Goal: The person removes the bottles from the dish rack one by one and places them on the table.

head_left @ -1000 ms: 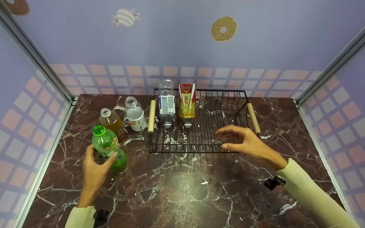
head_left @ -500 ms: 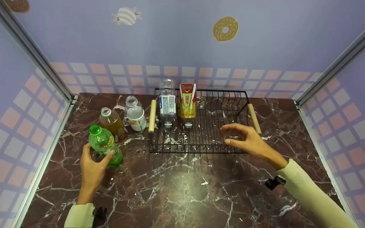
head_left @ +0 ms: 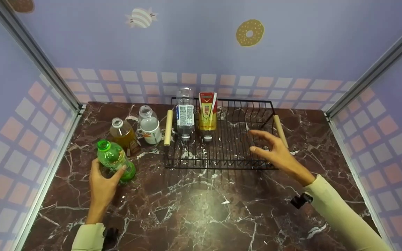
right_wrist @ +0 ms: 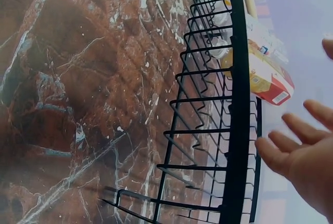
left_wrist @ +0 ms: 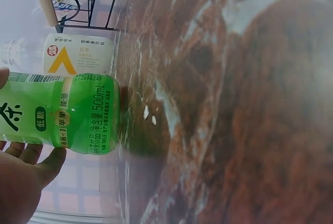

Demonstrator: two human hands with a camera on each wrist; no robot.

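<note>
Left hand (head_left: 102, 184) grips green bottle (head_left: 113, 156), marble (head_left: 187, 209) between it and rack edge (head_left: 168, 127).

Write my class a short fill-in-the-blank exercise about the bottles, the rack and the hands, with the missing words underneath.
1. The held bottle, in the left hand, is ____ in colour.
2. The rack has ____ pale handles.
3. In the head view, the red-and-yellow container is to the ____ of the clear bottle.
4. The right hand holds ____.

Missing words: green; two; right; nothing.
</note>
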